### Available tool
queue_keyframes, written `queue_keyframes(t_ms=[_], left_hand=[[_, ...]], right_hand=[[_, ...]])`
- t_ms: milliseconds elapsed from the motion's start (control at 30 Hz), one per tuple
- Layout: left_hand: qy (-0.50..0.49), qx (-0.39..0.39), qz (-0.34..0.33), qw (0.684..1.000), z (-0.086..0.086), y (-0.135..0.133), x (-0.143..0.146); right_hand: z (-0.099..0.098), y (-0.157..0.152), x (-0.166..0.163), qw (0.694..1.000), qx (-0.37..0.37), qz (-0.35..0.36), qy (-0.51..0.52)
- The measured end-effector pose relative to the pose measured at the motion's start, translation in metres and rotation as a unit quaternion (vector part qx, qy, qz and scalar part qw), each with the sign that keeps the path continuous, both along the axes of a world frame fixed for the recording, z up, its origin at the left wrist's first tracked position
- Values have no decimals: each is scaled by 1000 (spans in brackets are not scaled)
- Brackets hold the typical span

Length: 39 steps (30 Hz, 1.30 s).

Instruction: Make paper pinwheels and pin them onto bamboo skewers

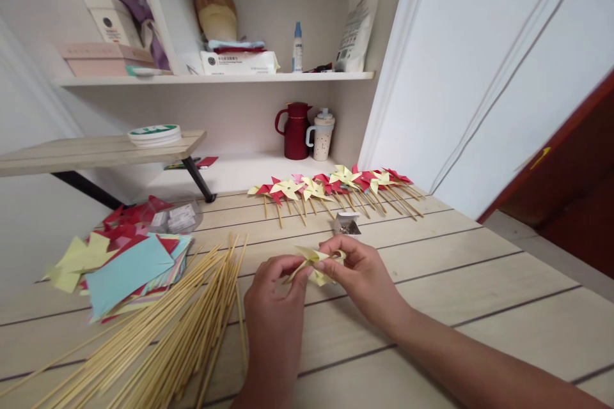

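A folded yellow paper pinwheel [317, 263] is held between both hands just above the wooden table [480, 281]. My left hand [274, 297] pinches its left side with thumb and fingers closed. My right hand [361, 276] grips its right side, fingers curled round the paper. A small bag of pins [346, 224] lies just beyond the hands. A pile of bamboo sticks [173, 326] fans out to the left of my left hand.
A row of finished red and yellow pinwheels [336, 186] on sticks lies at the table's far edge. A stack of coloured paper sheets [125, 265] sits at the left. Behind stand a red jug [295, 131], a cup [321, 135] and shelves with bottles and boxes.
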State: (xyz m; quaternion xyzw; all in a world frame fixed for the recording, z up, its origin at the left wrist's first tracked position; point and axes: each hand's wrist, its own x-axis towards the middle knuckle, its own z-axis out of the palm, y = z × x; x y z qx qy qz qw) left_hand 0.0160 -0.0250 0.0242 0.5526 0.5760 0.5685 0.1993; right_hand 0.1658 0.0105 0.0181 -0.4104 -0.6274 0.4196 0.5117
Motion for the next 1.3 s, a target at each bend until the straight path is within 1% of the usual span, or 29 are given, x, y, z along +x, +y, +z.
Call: queue_keyframes(t_ms=[167, 333, 400, 500, 600, 700, 800, 900, 1100, 1300], left_hand=[[-9, -22, -1, 1000, 0, -2, -1], [-17, 31, 4, 999, -3, -1, 0], [-7, 38, 4, 999, -2, -2, 0], [30, 58, 4, 998, -1, -2, 0], [78, 106, 14, 991, -2, -3, 1], [123, 148, 22, 981, -4, -3, 2], [144, 177, 27, 973, -5, -4, 2], [143, 190, 22, 971, -5, -4, 2], [135, 198, 13, 971, -8, -3, -1], [137, 209, 9, 968, -4, -6, 1]], right_hand=[[-2, 0, 0, 1000, 4, 5, -4], [1, -1, 0, 999, 27, -8, -24], [0, -1, 0, 999, 33, -7, -29], [-2, -1, 0, 999, 32, -6, -26], [-4, 0, 0, 999, 32, -11, -21], [-3, 0, -1, 999, 42, -18, -23], [0, -1, -1, 997, 60, -36, -28], [2, -3, -1, 996, 72, -45, -36], [-1, -5, -1, 996, 73, -29, -39], [-1, -6, -2, 989, 133, -37, -48]])
